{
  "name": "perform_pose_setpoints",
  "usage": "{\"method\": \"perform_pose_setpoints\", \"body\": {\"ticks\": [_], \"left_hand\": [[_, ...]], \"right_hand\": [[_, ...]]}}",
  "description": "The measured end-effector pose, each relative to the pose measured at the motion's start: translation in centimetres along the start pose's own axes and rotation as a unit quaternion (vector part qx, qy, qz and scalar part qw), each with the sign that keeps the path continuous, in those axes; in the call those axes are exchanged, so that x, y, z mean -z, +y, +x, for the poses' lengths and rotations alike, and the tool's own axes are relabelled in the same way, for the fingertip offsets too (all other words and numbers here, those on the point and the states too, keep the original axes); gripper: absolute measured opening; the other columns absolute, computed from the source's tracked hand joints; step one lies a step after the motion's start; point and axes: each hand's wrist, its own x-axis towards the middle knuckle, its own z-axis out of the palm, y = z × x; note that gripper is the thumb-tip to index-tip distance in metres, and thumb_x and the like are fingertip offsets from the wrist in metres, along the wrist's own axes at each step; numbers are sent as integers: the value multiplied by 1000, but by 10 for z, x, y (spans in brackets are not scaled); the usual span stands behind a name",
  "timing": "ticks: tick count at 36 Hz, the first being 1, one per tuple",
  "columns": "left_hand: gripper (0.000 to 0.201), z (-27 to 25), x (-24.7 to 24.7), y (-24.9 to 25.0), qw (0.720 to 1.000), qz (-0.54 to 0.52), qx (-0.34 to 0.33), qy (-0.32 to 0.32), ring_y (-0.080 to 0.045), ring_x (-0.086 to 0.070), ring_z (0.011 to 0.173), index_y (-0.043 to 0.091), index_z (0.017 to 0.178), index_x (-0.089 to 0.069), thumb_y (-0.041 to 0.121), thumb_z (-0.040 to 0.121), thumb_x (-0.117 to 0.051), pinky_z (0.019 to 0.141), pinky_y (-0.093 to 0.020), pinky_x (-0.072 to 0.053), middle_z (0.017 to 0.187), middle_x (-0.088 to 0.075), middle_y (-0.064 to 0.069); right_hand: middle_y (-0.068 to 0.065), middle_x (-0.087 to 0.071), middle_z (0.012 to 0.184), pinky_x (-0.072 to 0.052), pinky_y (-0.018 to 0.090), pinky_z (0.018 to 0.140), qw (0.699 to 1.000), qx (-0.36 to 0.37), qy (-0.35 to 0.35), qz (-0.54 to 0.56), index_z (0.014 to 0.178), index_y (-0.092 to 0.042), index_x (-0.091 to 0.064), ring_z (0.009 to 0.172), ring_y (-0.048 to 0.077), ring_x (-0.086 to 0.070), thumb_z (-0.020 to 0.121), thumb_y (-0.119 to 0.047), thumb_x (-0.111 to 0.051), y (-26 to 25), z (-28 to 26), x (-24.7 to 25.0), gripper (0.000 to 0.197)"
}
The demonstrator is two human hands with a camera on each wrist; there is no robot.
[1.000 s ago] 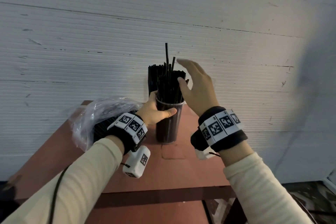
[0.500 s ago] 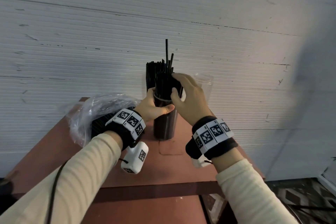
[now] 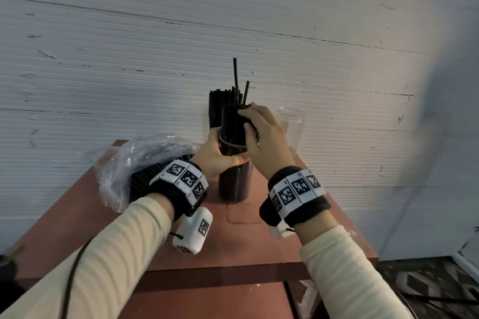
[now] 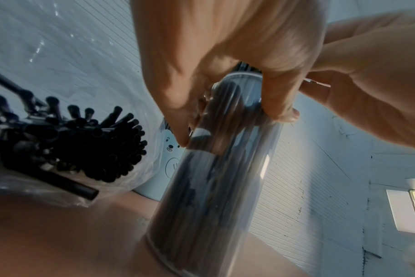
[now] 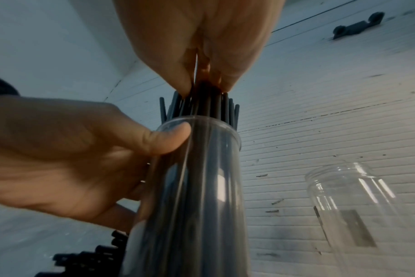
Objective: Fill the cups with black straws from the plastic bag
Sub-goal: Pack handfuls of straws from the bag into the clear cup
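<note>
A clear cup (image 3: 234,184) (image 4: 216,187) (image 5: 197,187) packed with black straws (image 3: 233,124) (image 5: 209,106) stands on the red-brown table (image 3: 246,246). My left hand (image 3: 217,153) (image 4: 225,37) (image 5: 59,150) grips it just under the rim. My right hand (image 3: 261,132) (image 4: 367,75) (image 5: 201,37) sits on top of the straw bundle, fingers and thumb curled round the straw tops. Two straws stick up higher than the others. The plastic bag (image 3: 134,160) (image 4: 66,180), with more black straws (image 4: 71,146) in it, lies at the left.
Behind the held cup stands a second cup (image 4: 171,163), white with a bear print, full of straws (image 3: 215,109). An empty clear cup (image 3: 290,122) (image 5: 348,202) stands to the right, by the white ribbed wall (image 3: 103,59). The table edge drops off at the right.
My right hand has come down from above the straws onto their tops and curled round them. My left hand has kept its grip on the cup.
</note>
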Motion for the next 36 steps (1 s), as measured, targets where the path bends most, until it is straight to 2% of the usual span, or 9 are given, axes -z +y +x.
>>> {"method": "perform_pose_setpoints", "body": {"ticks": [3, 6, 14, 18, 22, 25, 30, 33, 36], "left_hand": [[83, 1, 1, 0, 1000, -4, -2, -1, -13, -55, 117, 23, 137, -32, 26, 72, -84, 107, -39, -43, 120, -57, 5], [84, 0, 1, -2, 1000, -15, -1, -5, -13, -54, 119, 23, 139, -31, 27, 73, -84, 106, -38, -44, 122, -56, 6], [99, -3, 2, 0, 1000, 18, 7, -7, -16, -54, 121, 28, 137, -31, 55, 57, -83, 107, -43, -43, 126, -58, 6], [106, -4, 2, 1, 1000, 29, 4, -4, -18, -54, 122, 27, 138, -31, 61, 50, -80, 107, -44, -42, 127, -58, 5], [97, -5, 2, 1, 1000, 27, 1, -1, -17, -53, 122, 26, 139, -30, 51, 62, -84, 107, -42, -42, 128, -57, 4], [87, -5, 2, 0, 1000, 24, -7, 4, -16, -54, 119, 22, 140, -30, 36, 73, -83, 105, -35, -43, 123, -57, 5], [83, -7, 1, 3, 1000, 23, -15, 3, -13, -54, 112, 19, 141, -28, 27, 77, -80, 95, -26, -43, 109, -53, 13], [85, -8, 1, 2, 1000, 18, -14, 1, -12, -53, 115, 20, 142, -28, 30, 76, -81, 97, -27, -41, 115, -54, 10], [88, -7, 1, 0, 1000, 15, -12, 4, -13, -52, 119, 21, 142, -28, 35, 74, -83, 105, -32, -41, 121, -55, 8]], "right_hand": [[7, -54, 120, -36, 7, 97, 1000, 9, 0, 3, 117, -1, -64, 110, 12, -52, 92, -3, -51, -1, 1, 1, 28], [7, -47, 125, -37, 12, 100, 1000, 0, -8, 5, 124, -3, -57, 115, 12, -47, 91, -8, -54, -2, 5, 6, 33], [4, -26, 153, -16, 22, 109, 998, -44, -48, -8, 151, -14, -22, 140, 20, -24, 93, -16, -51, -11, 16, 9, 65], [2, -23, 156, -16, 26, 114, 997, -40, -63, -33, 152, -14, -23, 143, 20, -20, 94, -19, -49, -10, 24, 8, 63], [0, -46, 136, -35, 36, 108, 997, -34, -45, -49, 130, -11, -50, 127, 19, -40, 94, -19, -50, -7, 23, 5, 38], [1, -51, 121, -41, 38, 99, 998, -36, -20, -39, 120, -10, -53, 113, 19, -48, 93, -18, -51, -8, 17, 2, 28], [2, -43, 141, -33, 33, 108, 998, -54, -27, -5, 144, -16, -34, 130, 19, -40, 94, -21, -50, -11, 11, 0, 53], [1, -32, 152, -26, 33, 111, 997, -63, -36, 4, 152, -19, -21, 139, 19, -32, 94, -25, -50, -12, 14, 2, 65], [1, -32, 153, -26, 34, 112, 998, -55, -42, -10, 151, -19, -23, 140, 19, -31, 94, -25, -48, -11, 21, 3, 63]]}}
